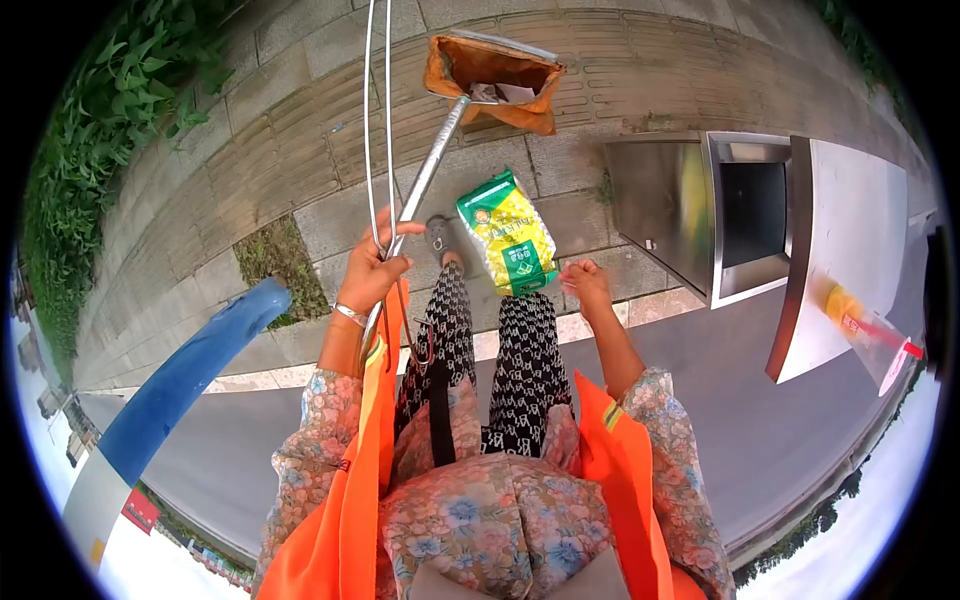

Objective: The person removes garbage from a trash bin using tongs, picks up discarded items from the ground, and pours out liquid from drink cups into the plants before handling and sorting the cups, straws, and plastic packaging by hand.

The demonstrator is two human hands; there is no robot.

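My left hand (pixel 372 268) is closed round the metal pole (pixel 434 160) of an orange cloth litter scoop (pixel 540 112) and a pair of long thin metal tongs (pixel 378 110). The scoop's mouth faces up, with crumpled pale litter inside. My right hand (pixel 588 284) has its fingertips pinched at the lower right corner of a green and yellow plastic packet (pixel 508 235). That packet is in front of my legs, near one shoe (pixel 440 238). Printing covers its front; its contents are hidden.
To the right stands a metal litter bin (pixel 715 225) with a dark square opening. A drink cup in a clear bag (pixel 855 315) with a red straw is by its pale panel (pixel 850 220). A blue and white post (pixel 190 375) rises at left, near leafy bushes (pixel 120 95) and paving.
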